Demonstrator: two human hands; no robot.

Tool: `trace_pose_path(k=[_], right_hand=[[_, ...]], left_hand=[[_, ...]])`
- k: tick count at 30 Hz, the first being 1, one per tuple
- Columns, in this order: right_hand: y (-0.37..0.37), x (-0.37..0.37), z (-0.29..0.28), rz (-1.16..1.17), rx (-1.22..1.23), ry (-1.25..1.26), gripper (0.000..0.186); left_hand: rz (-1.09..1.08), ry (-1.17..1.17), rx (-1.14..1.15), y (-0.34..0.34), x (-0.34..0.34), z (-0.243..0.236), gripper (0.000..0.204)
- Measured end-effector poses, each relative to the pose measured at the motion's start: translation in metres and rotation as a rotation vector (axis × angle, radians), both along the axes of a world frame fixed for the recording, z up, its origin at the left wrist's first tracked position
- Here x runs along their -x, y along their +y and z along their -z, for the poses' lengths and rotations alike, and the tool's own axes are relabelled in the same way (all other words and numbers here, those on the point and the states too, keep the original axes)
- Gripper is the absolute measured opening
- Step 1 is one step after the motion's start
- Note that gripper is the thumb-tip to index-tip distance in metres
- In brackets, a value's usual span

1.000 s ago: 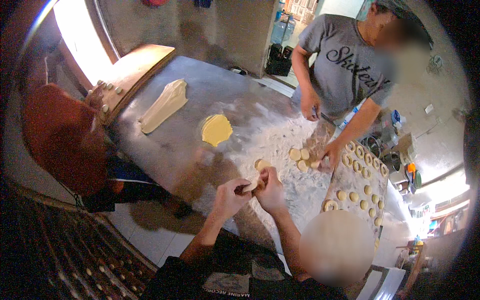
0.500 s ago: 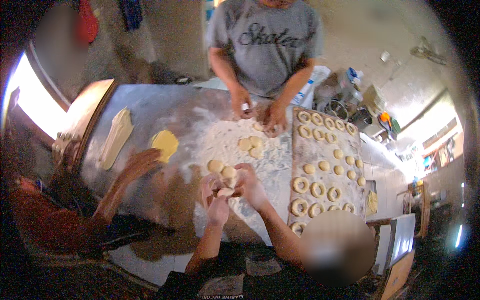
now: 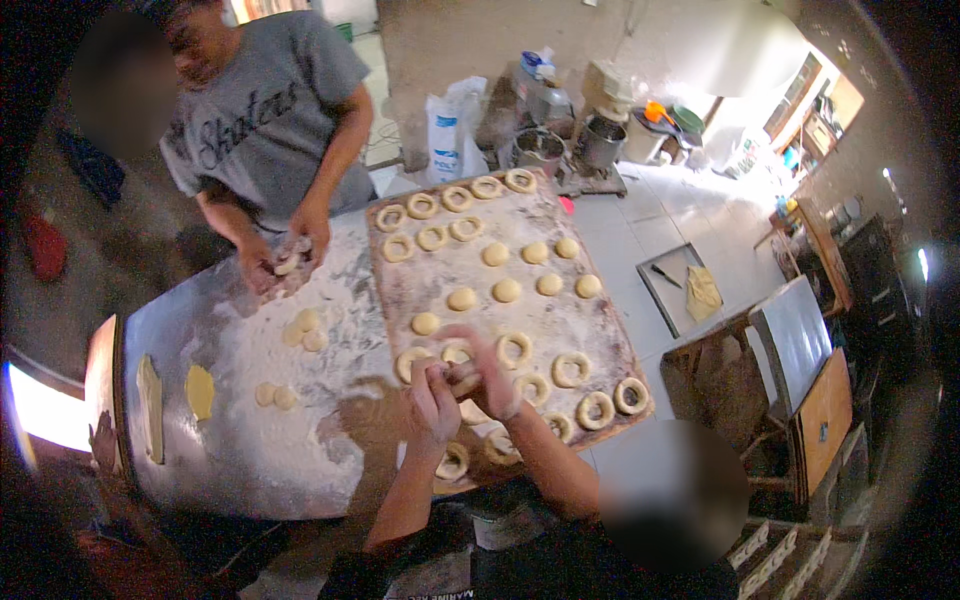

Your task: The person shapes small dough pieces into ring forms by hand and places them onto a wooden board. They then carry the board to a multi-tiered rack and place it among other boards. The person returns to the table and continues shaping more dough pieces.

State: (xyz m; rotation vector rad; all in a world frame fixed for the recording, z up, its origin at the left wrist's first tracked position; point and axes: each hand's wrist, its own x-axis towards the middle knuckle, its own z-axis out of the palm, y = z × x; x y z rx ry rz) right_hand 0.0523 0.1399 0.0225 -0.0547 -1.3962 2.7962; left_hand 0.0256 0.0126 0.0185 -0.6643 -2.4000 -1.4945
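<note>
My left hand is closed on one side of a dough ring, held above the near part of a floured wooden board. Blurred by motion, my right hand is curled around the ring's other side. My fingers hide much of this dough. Beneath and around my hands lie several dough rings on the board. Farther up it are rows of round dough balls, with more rings along the far edge.
A person in a grey shirt stands at the far left, working a dough piece. Dough balls, a yellow dough sheet and a pale strip rest on the metal table. A tray lies right of the board.
My view has swung right, and my hands have moved from the floured table to over the board. The dough between them now appears as a ring. The co-worker's hands have lifted their dough.
</note>
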Motion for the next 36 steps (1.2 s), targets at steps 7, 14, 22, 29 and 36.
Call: trace_pose_path(k=[7, 14, 22, 29, 36], right_hand=[[0.109, -0.067, 0.015, 0.177, 0.097, 0.135, 0.070], [0.155, -0.106, 0.005, 0.403, 0.085, -0.068, 0.051], [0.197, -0.120, 0.010, 0.670, -0.450, -0.337, 0.064], [0.237, -0.138, 0.024, 0.468, -1.309, -0.957, 0.091], [0.219, -0.142, 0.061, 0.460, -1.681, -0.907, 0.095]], left_hand=[[0.296, -0.079, 0.069, 0.115, -0.025, -0.011, 0.009], [0.482, -0.314, 0.164, 0.171, -0.042, -0.006, 0.018], [0.706, -0.527, 0.016, 0.235, -0.060, -0.005, 0.044], [0.478, -0.040, 0.836, 0.249, -0.035, 0.015, 0.060], [0.598, -0.008, 0.996, 0.228, -0.041, -0.010, 0.066]])
